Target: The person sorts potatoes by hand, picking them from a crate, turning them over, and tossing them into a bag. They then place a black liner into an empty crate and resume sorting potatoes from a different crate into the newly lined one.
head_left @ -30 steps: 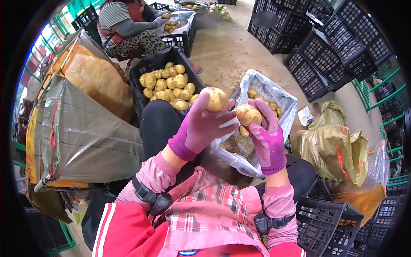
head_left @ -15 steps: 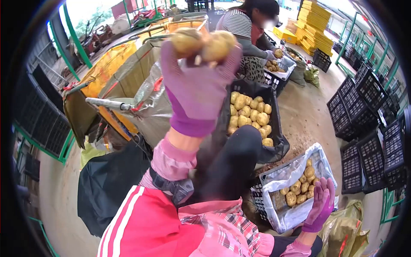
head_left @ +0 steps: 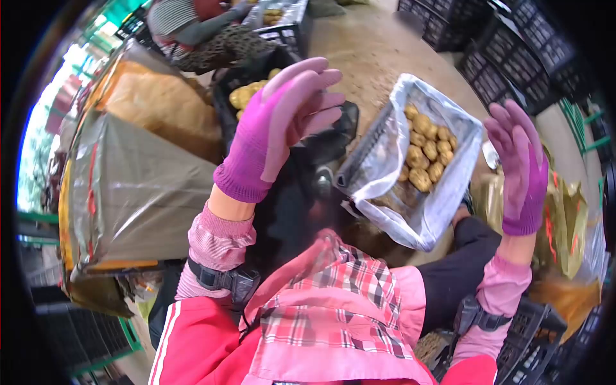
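Observation:
Both my hands wear purple-and-pink gloves. My left hand [head_left: 282, 125] is raised over the black-lined crate [head_left: 341, 131], fingers apart and slightly bent, with nothing seen in it. Yellowish potatoes [head_left: 244, 96] show in that crate, partly hidden behind the hand. To the right, my right hand [head_left: 518, 168] is held up with fingers pointing away from me, apart and holding nothing visible. Between the hands stands a tilted crate with a white liner [head_left: 443, 212]. Several brownish potatoes [head_left: 417, 155] lie at its far end; its near end shows bare liner and dirt.
A large grey-green sack [head_left: 154, 186] with an orange bag [head_left: 160, 106] stands on my left. Another person [head_left: 212, 42] works beside a crate at the far left. Stacked black crates [head_left: 504, 67] stand at the far right. An olive sack [head_left: 568, 221] lies beyond my right hand.
My left hand held two potatoes up near the big sack; now it is lower and without them. My right hand has moved up and away from the white-lined crate. The view has tilted down and turned right.

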Available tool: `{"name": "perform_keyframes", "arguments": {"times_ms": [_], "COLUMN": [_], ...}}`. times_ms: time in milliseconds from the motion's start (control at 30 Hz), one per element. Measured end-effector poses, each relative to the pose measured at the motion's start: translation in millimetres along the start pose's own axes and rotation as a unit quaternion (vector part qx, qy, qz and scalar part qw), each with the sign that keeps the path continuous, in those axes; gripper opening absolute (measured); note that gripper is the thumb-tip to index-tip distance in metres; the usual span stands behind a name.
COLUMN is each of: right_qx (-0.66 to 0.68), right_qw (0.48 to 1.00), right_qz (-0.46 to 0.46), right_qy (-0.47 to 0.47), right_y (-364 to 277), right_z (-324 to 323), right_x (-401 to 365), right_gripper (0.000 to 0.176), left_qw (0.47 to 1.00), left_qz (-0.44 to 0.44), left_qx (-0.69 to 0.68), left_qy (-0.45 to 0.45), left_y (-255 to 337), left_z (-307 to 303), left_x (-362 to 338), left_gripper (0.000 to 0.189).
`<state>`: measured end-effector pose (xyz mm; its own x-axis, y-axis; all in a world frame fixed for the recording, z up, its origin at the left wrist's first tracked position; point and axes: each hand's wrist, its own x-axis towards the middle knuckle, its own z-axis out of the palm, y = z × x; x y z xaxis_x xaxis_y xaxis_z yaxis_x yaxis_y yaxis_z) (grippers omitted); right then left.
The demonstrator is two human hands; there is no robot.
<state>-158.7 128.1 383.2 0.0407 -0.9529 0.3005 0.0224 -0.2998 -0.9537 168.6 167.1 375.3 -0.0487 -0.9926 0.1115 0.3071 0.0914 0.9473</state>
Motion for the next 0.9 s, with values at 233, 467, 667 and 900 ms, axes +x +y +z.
{"name": "perform_keyframes", "arguments": {"times_ms": [233,467,667,900], "right_qx": [0.019,-0.089,-0.116,-0.139], "right_qw": [0.999,0.995,0.992,0.989], "right_qz": [0.004,0.031,0.041,0.043], "right_qy": [0.040,-0.023,0.003,0.006], "right_y": [43.0,56.7,63.2,58.5], "right_z": [-49.0,-77.9,-94.8,-94.9], "right_x": [27.2,14.0,7.3,16.6], "right_gripper": [0.039,0.036,0.039,0.043], "left_qw": [0.843,0.669,0.455,0.418], "left_qz": [-0.089,-0.185,-0.319,-0.357], "left_qx": [0.425,0.530,0.672,0.658], "left_qy": [-0.317,-0.487,-0.490,-0.515], "left_y": [-178.3,-377.7,-464.8,-485.0], "left_z": [69.9,86.5,-5.1,-36.8], "left_x": [95.7,97.0,67.6,64.7], "left_gripper": [0.039,0.031,0.040,0.044]}}
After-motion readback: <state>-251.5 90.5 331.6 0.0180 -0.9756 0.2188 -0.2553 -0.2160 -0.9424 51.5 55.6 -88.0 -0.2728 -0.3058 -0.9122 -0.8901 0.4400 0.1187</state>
